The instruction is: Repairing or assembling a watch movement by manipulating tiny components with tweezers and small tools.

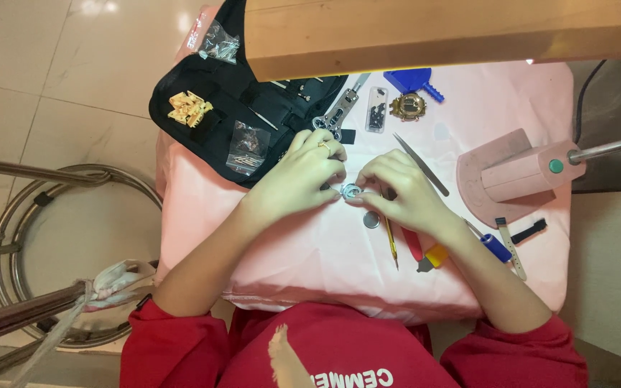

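Red sleeves (181, 345) nearest, at the pink table's (281, 266) near edge; yellow-tipped tool (391, 244), round silver disc (371, 220) and tweezers (422, 165) close around. Black tool case (217, 86) open at far left corner, holding small bagged parts and yellow pieces. Mid-table, small silver watch case (351, 190), pinched between fingertips of left hand (299, 179) and right hand (404, 190).

Both hands, left hand (303, 176) and right hand (404, 190), pinch a small watch case (351, 190) over the pink cloth (310, 251).

small round metal part (351, 190): mostly covered by fingertips, kind unclear
black tool case (213, 93): top hidden under wooden board (447, 32)
yellow-handled tool (391, 241): upper end hidden beneath right hand (405, 194)
lamp arm (612, 147): cut off at right edge
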